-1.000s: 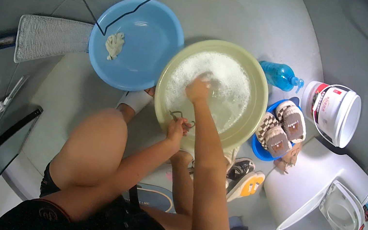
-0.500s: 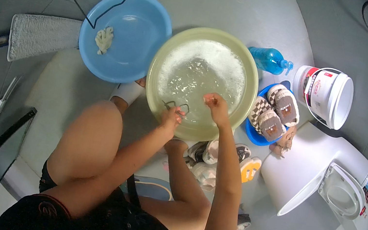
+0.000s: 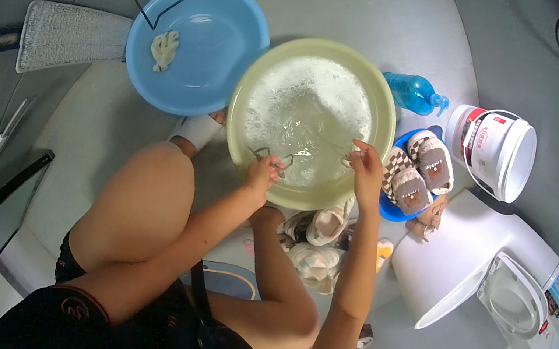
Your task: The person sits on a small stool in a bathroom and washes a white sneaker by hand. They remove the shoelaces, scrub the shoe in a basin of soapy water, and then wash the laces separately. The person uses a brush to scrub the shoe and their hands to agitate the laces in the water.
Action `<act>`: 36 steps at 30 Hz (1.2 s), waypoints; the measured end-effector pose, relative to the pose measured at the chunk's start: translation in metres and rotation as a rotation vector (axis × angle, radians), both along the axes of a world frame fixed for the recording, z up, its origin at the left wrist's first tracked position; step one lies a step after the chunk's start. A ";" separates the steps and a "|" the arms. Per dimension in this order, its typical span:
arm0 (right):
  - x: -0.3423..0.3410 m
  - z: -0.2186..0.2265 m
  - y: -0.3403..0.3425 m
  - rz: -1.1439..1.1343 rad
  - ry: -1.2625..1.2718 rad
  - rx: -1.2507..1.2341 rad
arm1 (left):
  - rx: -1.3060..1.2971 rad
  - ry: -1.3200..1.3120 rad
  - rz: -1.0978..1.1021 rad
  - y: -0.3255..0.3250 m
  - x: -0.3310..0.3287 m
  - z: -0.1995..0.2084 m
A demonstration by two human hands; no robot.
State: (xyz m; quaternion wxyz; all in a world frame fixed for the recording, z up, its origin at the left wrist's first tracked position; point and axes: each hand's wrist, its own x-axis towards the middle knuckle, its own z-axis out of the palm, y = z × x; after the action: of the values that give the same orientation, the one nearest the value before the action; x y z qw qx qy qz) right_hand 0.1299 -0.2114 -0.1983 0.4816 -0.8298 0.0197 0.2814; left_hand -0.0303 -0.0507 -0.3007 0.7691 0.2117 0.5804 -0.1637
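Observation:
My left hand is closed round a thin, dark bent wire-like piece, its angular ends sticking out on both sides of the fingers. It is over the near part of a pale yellow-green basin, which holds sudsy water. At the basin's right side my right hand is pinched, fingertips together, with a small pale bit at the tips that I cannot make out.
Left of the basin stands a blue basin with a crumpled pale cloth in it. A blue pump bottle, slippers in a blue tub, a white bucket and a toilet line the right. Several shoes lie nearer me.
My right hand has moved right, from over the water to the basin's right side. My left hand stays almost in place with the wire-like piece. The whole view has shifted slightly.

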 end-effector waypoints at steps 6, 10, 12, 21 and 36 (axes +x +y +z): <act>0.014 -0.058 0.042 0.362 -0.477 -0.812 | 0.000 0.054 0.036 0.001 0.007 -0.005; 0.039 -0.137 0.082 0.405 -0.310 -0.370 | 0.005 0.057 0.087 0.008 0.012 -0.005; 0.039 -0.144 0.130 0.428 -0.282 -0.571 | 0.003 0.044 0.143 0.011 0.012 -0.009; -0.009 -0.172 0.149 1.233 -0.405 -0.708 | -0.030 0.019 0.137 0.006 0.004 -0.014; -0.014 0.095 0.013 -0.293 0.007 0.421 | -0.119 -0.196 0.094 0.005 0.032 0.039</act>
State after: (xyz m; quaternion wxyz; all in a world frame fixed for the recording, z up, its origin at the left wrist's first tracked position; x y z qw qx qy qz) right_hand 0.1159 -0.1988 -0.1029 0.6795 -0.6984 0.0825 0.2091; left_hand 0.0012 -0.0457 -0.2617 0.8402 0.1533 0.5008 -0.1403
